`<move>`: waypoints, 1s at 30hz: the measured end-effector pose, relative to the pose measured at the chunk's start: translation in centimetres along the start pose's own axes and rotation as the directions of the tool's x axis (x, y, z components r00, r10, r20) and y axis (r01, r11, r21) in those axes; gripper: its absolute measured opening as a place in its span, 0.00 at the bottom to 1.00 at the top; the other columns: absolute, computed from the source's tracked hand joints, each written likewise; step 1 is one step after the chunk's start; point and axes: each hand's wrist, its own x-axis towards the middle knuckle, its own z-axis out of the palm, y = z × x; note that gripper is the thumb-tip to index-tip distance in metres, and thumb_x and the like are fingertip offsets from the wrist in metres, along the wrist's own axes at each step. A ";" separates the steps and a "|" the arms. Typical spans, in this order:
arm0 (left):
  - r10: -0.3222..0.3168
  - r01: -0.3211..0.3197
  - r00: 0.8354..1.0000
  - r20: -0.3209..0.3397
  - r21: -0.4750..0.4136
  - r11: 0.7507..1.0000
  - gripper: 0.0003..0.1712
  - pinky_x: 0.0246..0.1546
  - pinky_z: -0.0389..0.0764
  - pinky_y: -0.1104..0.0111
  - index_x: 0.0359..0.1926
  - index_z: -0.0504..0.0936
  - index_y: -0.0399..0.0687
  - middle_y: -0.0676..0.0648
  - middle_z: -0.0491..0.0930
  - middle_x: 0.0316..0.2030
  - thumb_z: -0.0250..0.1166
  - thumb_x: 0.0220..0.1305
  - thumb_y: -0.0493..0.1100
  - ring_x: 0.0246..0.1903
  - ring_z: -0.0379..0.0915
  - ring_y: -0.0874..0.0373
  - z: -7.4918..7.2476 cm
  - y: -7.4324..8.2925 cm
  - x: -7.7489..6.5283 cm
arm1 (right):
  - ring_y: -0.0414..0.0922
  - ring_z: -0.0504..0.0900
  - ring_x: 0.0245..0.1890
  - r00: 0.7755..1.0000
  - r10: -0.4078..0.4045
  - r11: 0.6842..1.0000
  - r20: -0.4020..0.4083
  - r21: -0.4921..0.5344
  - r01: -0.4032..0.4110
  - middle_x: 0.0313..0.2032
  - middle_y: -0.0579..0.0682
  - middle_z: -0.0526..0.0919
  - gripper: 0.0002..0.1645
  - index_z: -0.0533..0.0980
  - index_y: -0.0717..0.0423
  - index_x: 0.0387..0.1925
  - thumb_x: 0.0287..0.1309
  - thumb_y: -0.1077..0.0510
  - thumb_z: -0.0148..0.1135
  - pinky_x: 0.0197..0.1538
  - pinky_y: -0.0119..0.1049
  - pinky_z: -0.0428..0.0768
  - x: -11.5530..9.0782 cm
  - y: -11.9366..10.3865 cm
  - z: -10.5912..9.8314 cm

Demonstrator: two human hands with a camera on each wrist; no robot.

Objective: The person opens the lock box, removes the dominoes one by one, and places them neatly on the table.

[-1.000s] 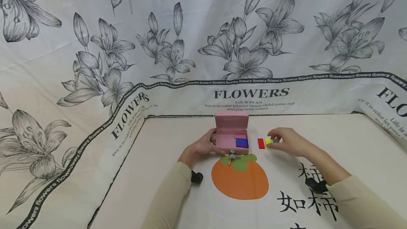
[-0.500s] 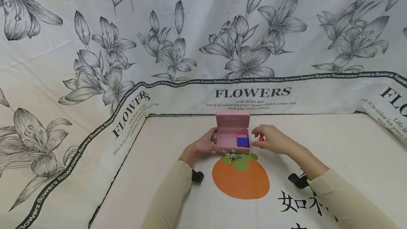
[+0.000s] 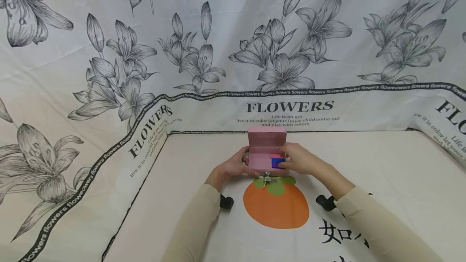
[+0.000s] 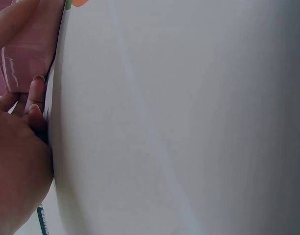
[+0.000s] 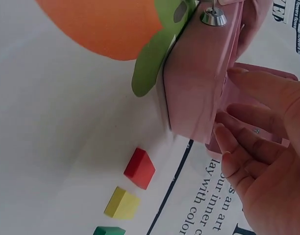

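Observation:
A small pink box (image 3: 260,161) with its lid raised stands on the table, a metal lock (image 3: 267,178) on its front. Its left end is gripped by my left hand (image 3: 234,164), whose thumb lies along the front. In the box's right half lie a blue block (image 3: 276,163) and a pink block (image 3: 274,155). My right hand (image 3: 300,159) reaches over the right wall, with thumb and fingers spread apart near the blue block. The right wrist view hides those fingertips behind the wall. Outside the box sit a red block (image 5: 140,169), a yellow block (image 5: 122,203) and a green block (image 5: 110,230).
The white tabletop (image 3: 204,153) bears a printed orange persimmon (image 3: 276,207) and black characters (image 3: 335,229). A curtain (image 3: 204,112) with printed flowers hangs behind and to both sides. In the head view my right hand and arm cover the red, yellow and green blocks.
My right hand has moved left from beside the yellow and green blocks, past the red one, into the box's right side. The left hand keeps its grip on the box.

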 end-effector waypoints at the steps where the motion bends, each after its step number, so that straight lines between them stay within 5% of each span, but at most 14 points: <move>1: 0.000 0.000 1.000 0.001 -0.002 1.000 0.60 0.49 0.69 0.62 0.78 0.57 0.50 0.44 0.72 0.46 0.83 0.49 0.38 0.46 0.67 0.53 0.0 0.0 0.0 | 0.52 0.80 0.38 1.000 0.010 1.000 0.003 -0.008 -0.010 0.40 0.58 0.85 0.18 0.81 0.69 0.49 0.57 0.67 0.72 0.44 0.45 0.79 0.2 0.0 0.2; 8: 0.006 -0.006 1.000 0.008 0.000 1.000 0.60 0.49 0.69 0.61 0.78 0.57 0.49 0.44 0.72 0.45 0.82 0.49 0.37 0.45 0.67 0.53 0.0 -0.1 0.0 | 0.46 0.73 0.32 0.998 0.052 0.995 0.025 -0.082 -0.050 0.33 0.56 0.81 0.12 0.80 0.67 0.40 0.55 0.66 0.74 0.39 0.42 0.74 1.3 -0.2 0.8; 15: 0.008 -0.008 1.000 0.009 0.004 1.000 0.60 0.49 0.69 0.62 0.78 0.57 0.50 0.45 0.73 0.45 0.83 0.48 0.37 0.45 0.67 0.53 0.1 -0.2 0.1 | 0.47 0.73 0.33 0.999 0.035 0.990 0.025 -0.137 -0.031 0.32 0.54 0.82 0.16 0.81 0.65 0.41 0.48 0.70 0.74 0.42 0.44 0.73 2.1 -0.1 1.4; 30: 0.000 0.000 1.000 -0.002 0.006 1.000 0.61 0.50 0.68 0.61 0.78 0.57 0.52 0.45 0.72 0.46 0.83 0.47 0.38 0.46 0.66 0.52 0.0 -0.1 0.0 | 0.46 0.72 0.28 0.996 0.082 0.966 0.046 -0.248 -0.068 0.26 0.49 0.78 0.11 0.81 0.61 0.33 0.48 0.68 0.76 0.36 0.41 0.72 2.7 -0.5 1.8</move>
